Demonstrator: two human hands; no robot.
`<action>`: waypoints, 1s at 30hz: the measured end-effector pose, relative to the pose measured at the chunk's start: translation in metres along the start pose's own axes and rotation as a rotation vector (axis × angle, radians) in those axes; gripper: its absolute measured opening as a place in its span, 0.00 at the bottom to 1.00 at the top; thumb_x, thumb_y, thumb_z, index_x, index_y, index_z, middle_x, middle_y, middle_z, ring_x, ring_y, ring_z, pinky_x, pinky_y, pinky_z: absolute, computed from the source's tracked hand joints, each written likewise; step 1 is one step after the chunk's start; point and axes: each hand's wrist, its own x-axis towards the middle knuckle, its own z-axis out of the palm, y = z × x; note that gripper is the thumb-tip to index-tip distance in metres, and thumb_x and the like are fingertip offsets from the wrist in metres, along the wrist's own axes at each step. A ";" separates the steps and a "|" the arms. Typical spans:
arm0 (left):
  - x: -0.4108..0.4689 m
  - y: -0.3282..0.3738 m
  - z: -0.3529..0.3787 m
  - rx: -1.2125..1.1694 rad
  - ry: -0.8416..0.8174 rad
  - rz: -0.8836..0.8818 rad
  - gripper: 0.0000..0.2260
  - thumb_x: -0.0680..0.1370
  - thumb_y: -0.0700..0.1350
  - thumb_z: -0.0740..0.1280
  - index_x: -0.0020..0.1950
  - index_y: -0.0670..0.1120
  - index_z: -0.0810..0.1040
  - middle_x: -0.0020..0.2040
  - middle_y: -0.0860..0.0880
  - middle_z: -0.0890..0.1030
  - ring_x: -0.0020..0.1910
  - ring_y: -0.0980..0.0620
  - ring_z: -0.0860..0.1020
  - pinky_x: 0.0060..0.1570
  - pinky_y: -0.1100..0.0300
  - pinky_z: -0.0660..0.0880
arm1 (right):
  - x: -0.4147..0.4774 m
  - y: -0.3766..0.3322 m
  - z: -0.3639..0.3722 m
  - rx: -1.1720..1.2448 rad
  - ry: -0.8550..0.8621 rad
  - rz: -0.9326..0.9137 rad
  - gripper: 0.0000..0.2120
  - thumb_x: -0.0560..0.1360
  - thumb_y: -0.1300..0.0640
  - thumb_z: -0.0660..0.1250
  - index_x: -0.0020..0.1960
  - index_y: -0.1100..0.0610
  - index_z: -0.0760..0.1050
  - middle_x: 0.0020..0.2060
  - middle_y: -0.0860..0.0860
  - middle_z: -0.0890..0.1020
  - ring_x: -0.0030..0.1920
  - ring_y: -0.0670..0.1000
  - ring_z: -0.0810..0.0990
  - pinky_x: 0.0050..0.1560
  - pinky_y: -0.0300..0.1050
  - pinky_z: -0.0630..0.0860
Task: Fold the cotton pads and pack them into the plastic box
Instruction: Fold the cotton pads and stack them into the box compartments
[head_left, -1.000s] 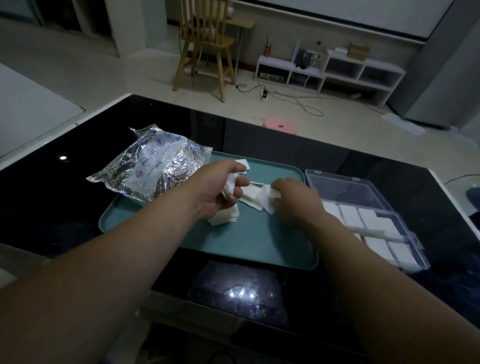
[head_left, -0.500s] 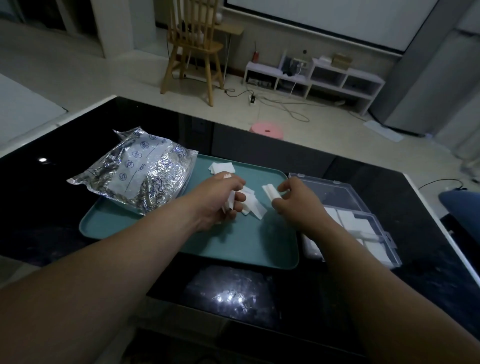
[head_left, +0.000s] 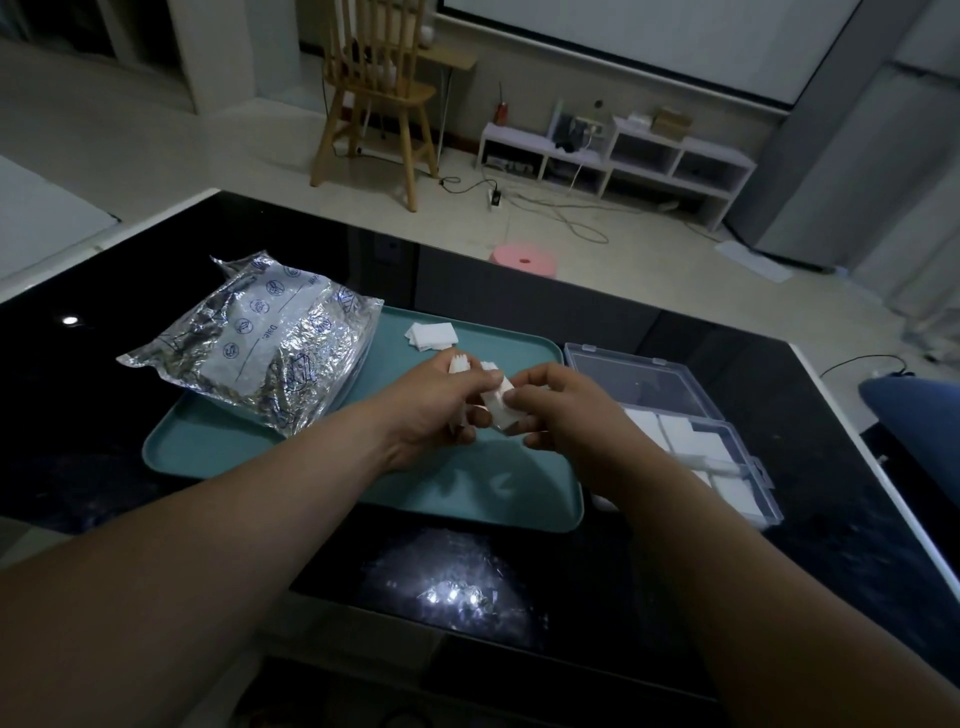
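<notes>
Above the middle of the teal tray (head_left: 218, 452), my left hand (head_left: 439, 410) grips a bundle of white cotton pads whose edges stick up past the fingers. My right hand (head_left: 561, 410) meets it and pinches a folded white cotton pad (head_left: 498, 408) between the two hands. A few loose cotton pads (head_left: 431, 335) lie flat at the tray's far edge. The clear plastic box (head_left: 753, 470) sits open to the right of the tray, with white pads (head_left: 691, 441) in its near compartments. My right forearm hides part of the box.
A crinkled silver foil bag (head_left: 265, 353) lies over the tray's left end. The black glossy table (head_left: 467, 597) ends just past the box on the right. Beyond it stand a pink stool (head_left: 522, 258) and a wooden chair (head_left: 379, 98).
My hands have come together and lifted off the tray. The right hand's pad now touches the left hand's bundle. The loose pads on the tray's middle are gone from view.
</notes>
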 end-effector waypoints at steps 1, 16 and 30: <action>0.001 0.001 0.000 0.008 0.024 -0.001 0.05 0.81 0.44 0.68 0.55 0.49 0.74 0.44 0.45 0.80 0.36 0.52 0.77 0.28 0.61 0.71 | 0.001 0.001 0.000 0.042 0.005 0.017 0.07 0.81 0.61 0.68 0.59 0.60 0.77 0.43 0.56 0.85 0.36 0.48 0.82 0.41 0.45 0.76; -0.002 0.007 0.004 -0.287 -0.095 -0.114 0.06 0.84 0.44 0.64 0.59 0.45 0.77 0.44 0.43 0.81 0.37 0.50 0.82 0.39 0.53 0.83 | -0.006 -0.001 -0.002 -0.365 0.100 -0.308 0.09 0.78 0.47 0.72 0.56 0.48 0.80 0.52 0.43 0.83 0.54 0.41 0.81 0.54 0.43 0.76; 0.006 -0.002 0.020 0.003 0.114 -0.084 0.06 0.83 0.43 0.63 0.59 0.47 0.74 0.37 0.44 0.71 0.29 0.52 0.70 0.28 0.61 0.70 | -0.013 0.015 -0.008 -0.625 0.114 -0.401 0.15 0.74 0.51 0.75 0.53 0.50 0.70 0.50 0.47 0.78 0.50 0.52 0.78 0.48 0.46 0.75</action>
